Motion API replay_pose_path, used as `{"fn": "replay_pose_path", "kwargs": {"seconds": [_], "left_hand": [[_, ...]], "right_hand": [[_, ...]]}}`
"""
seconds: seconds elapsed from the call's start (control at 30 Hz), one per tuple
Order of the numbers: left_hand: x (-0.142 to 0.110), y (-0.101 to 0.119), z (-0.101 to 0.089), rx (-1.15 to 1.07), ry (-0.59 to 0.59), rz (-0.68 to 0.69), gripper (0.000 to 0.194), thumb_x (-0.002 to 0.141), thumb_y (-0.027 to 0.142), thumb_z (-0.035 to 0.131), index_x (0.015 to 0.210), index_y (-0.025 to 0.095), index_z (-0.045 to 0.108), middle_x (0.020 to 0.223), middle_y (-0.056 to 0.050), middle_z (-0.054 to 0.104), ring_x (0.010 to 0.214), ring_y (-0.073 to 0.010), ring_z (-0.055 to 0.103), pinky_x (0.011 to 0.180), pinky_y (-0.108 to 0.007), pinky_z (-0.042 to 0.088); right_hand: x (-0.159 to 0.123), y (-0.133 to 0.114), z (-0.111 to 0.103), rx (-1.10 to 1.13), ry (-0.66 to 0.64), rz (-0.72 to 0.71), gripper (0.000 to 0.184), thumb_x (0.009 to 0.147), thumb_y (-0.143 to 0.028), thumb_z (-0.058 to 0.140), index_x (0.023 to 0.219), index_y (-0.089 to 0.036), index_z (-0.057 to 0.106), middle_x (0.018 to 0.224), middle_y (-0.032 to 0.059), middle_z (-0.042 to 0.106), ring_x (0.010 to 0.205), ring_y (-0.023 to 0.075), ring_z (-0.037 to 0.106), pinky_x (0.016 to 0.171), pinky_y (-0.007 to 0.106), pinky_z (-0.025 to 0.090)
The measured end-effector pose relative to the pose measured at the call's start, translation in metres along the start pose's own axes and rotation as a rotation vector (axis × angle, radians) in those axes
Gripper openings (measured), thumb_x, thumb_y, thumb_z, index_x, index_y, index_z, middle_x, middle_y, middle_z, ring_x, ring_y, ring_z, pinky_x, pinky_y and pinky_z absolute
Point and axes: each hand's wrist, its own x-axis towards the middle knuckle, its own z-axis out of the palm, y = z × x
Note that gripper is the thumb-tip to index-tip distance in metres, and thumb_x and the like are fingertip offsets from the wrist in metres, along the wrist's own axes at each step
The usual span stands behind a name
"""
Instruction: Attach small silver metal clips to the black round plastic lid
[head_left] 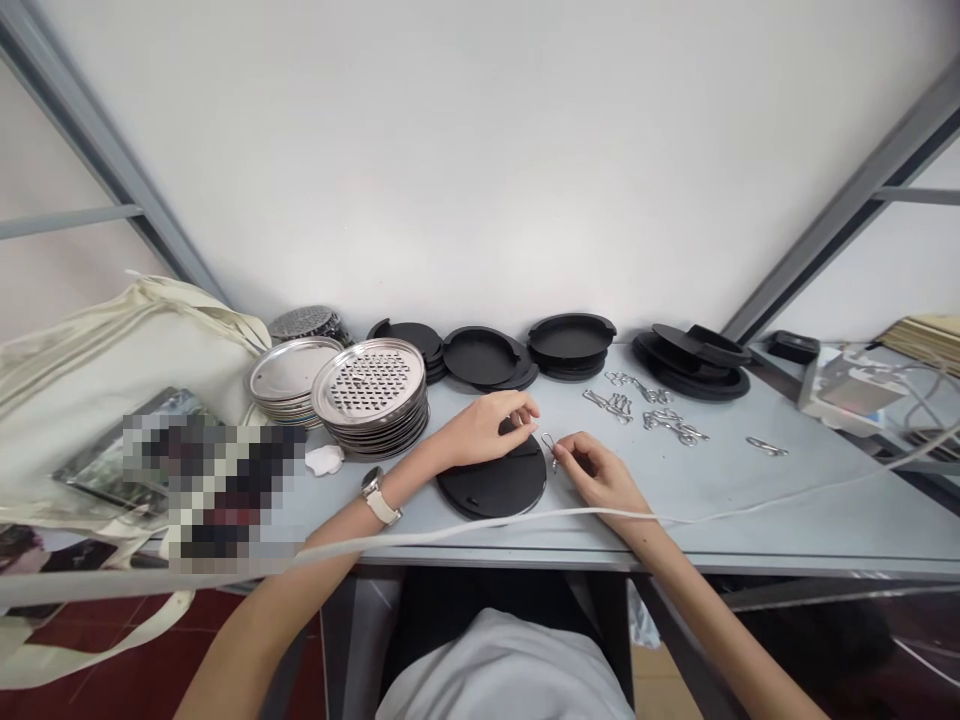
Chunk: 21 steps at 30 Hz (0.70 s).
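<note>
In front of me a round black plastic disc [491,485] lies on the grey table. My left hand [491,425], with a watch [373,485] on its wrist, is over the far part of the disc, its fingers bent and apart; I make out nothing in them. Just right of the disc, my right hand [592,468] pinches a small bent metal wire clip [549,441] between thumb and fingers. Several similar clips [611,403] lie in loose heaps beyond that hand, and a few [766,446] sit farther right.
Stacked metal grater discs [375,385] and plain metal discs [292,370] stand at left, beside a cream bag [150,330]. Black round trays [480,355] line the wall. A white cable [465,527] crosses in front of my forearms. A white device [855,390] stands at right.
</note>
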Motion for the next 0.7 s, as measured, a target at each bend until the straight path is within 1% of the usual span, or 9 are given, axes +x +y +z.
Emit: {"fn": "replay_pose_path", "kwargs": {"seconds": [0.03, 0.1, 0.13, 0.23, 0.33, 0.53, 0.7], "left_hand": [[-0.001, 0.001, -0.002, 0.051, -0.044, 0.011, 0.024, 0.084, 0.027, 0.053, 0.106, 0.017, 0.052, 0.097, -0.005, 0.060, 0.084, -0.0144, 0.058, 0.077, -0.027, 0.046], [-0.003, 0.002, -0.004, 0.118, -0.158, 0.049, 0.048, 0.079, 0.031, 0.061, 0.120, 0.018, 0.042, 0.099, -0.006, 0.057, 0.084, -0.0164, 0.057, 0.074, -0.028, 0.046], [-0.004, 0.002, -0.004, 0.142, -0.180, 0.065, 0.051, 0.078, 0.030, 0.061, 0.122, 0.017, 0.039, 0.098, -0.006, 0.057, 0.084, -0.0170, 0.056, 0.072, -0.028, 0.046], [-0.004, 0.000, 0.000, 0.155, -0.219, 0.104, 0.048, 0.080, 0.023, 0.056, 0.123, 0.017, 0.036, 0.093, -0.005, 0.056, 0.083, -0.0165, 0.055, 0.073, -0.028, 0.046], [-0.003, -0.002, 0.002, 0.136, -0.226, 0.114, 0.047, 0.079, 0.018, 0.053, 0.123, 0.017, 0.035, 0.091, -0.004, 0.056, 0.082, -0.0152, 0.055, 0.074, -0.026, 0.045], [-0.003, -0.003, 0.005, 0.145, -0.221, 0.133, 0.047, 0.077, 0.017, 0.052, 0.121, 0.018, 0.037, 0.088, -0.003, 0.056, 0.081, -0.0150, 0.055, 0.074, -0.026, 0.044], [-0.003, -0.002, 0.009, 0.225, -0.180, 0.162, 0.042, 0.075, 0.017, 0.051, 0.116, 0.017, 0.041, 0.085, -0.002, 0.055, 0.080, -0.0160, 0.054, 0.079, -0.028, 0.043]], "right_hand": [[0.001, 0.000, 0.000, -0.006, -0.005, 0.004, 0.030, 0.089, -0.043, 0.044, 0.071, -0.020, 0.051, 0.070, 0.0012, 0.054, 0.066, 0.0152, 0.050, 0.063, 0.027, 0.040], [0.001, -0.001, 0.001, -0.026, -0.017, 0.001, 0.030, 0.089, -0.043, 0.043, 0.071, -0.020, 0.051, 0.071, 0.0013, 0.053, 0.066, 0.0150, 0.049, 0.063, 0.028, 0.040], [0.002, -0.002, 0.001, -0.039, -0.023, -0.003, 0.029, 0.090, -0.042, 0.043, 0.071, -0.020, 0.050, 0.071, 0.0014, 0.053, 0.066, 0.0149, 0.048, 0.064, 0.028, 0.040], [0.002, -0.004, 0.001, -0.072, -0.046, -0.026, 0.029, 0.090, -0.040, 0.043, 0.069, -0.021, 0.049, 0.070, 0.0014, 0.052, 0.066, 0.0152, 0.048, 0.065, 0.029, 0.040], [0.003, -0.004, 0.001, -0.091, -0.066, -0.044, 0.028, 0.090, -0.038, 0.042, 0.068, -0.021, 0.049, 0.070, 0.0015, 0.051, 0.067, 0.0158, 0.047, 0.064, 0.029, 0.040], [0.004, -0.002, 0.002, -0.101, -0.096, -0.041, 0.029, 0.090, -0.040, 0.041, 0.069, -0.021, 0.050, 0.069, 0.0011, 0.051, 0.065, 0.0157, 0.047, 0.061, 0.028, 0.041], [0.002, -0.005, 0.001, -0.096, -0.125, -0.041, 0.027, 0.090, -0.037, 0.041, 0.069, -0.021, 0.047, 0.068, 0.0007, 0.049, 0.065, 0.0151, 0.046, 0.060, 0.028, 0.040]]}}
